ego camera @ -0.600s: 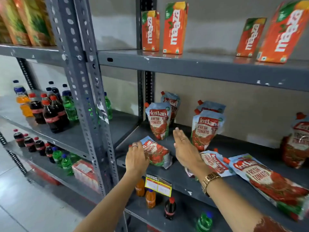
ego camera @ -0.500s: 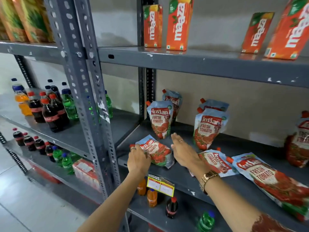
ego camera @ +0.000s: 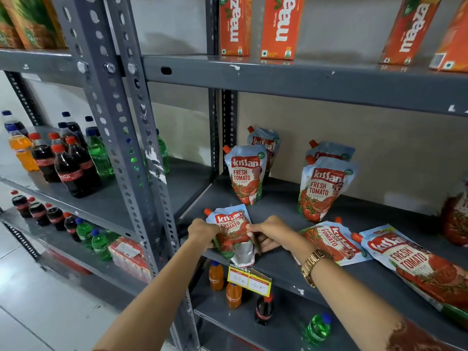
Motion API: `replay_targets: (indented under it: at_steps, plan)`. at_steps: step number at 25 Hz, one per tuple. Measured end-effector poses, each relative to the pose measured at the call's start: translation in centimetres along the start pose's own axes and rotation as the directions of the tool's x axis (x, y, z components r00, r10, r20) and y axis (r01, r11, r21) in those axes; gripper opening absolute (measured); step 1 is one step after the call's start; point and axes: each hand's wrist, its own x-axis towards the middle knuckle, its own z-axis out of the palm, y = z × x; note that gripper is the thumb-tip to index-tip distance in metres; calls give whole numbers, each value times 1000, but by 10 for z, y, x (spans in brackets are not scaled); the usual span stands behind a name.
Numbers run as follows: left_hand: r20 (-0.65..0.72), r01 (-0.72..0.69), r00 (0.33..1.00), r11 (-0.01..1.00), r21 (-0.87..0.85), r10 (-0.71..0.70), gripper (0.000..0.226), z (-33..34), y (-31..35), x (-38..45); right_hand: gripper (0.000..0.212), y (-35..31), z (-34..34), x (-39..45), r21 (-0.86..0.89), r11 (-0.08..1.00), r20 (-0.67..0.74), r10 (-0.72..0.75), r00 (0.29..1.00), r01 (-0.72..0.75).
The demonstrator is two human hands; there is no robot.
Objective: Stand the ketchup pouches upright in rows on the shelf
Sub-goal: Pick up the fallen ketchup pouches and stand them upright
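Note:
A small ketchup pouch (ego camera: 231,230) is tilted up at the front left of the grey shelf (ego camera: 278,264). My left hand (ego camera: 202,233) grips its left side and my right hand (ego camera: 272,231) grips its right side. Behind it one pouch (ego camera: 245,174) stands upright, with another pouch (ego camera: 264,143) behind that. To the right a pouch (ego camera: 321,188) stands with another pouch (ego camera: 329,152) behind it. A small pouch (ego camera: 334,240) and a large pouch (ego camera: 415,264) lie flat at the front right. Another pouch (ego camera: 457,219) stands at the far right edge.
Mango drink cartons (ego camera: 277,26) stand on the shelf above. A yellow price tag (ego camera: 249,281) hangs from the shelf's front edge. Small soda bottles (ego camera: 234,295) sit on the shelf below. A perforated grey post (ego camera: 121,148) stands left, with cola bottles (ego camera: 68,163) beyond it.
Both hands have closed on the front-left pouch, which lay flat before and is now lifted at its top. The view has moved closer to the shelf.

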Motion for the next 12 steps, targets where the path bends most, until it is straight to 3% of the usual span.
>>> replay_targets:
  at_steps: [3,6,10,12]
  plan:
    - [33,44,999,996,-84,-42,39,-4,-3,-1,32,0,8,-4,172,985,22,8,1000,-11]
    - [12,-6,1000,992,-125,8,26,-4,-6,-1,27,0,7,-12,264,965,-4,7,1000,-5]
    - [-27,-246,969,959,-142,245,21,1,12,-6,19,1,-2,-12,311,936,-153,-119,981,162]
    - [-37,-380,925,913,-151,379,24,7,24,-12,24,4,-8,-12,195,930,-305,-245,920,312]
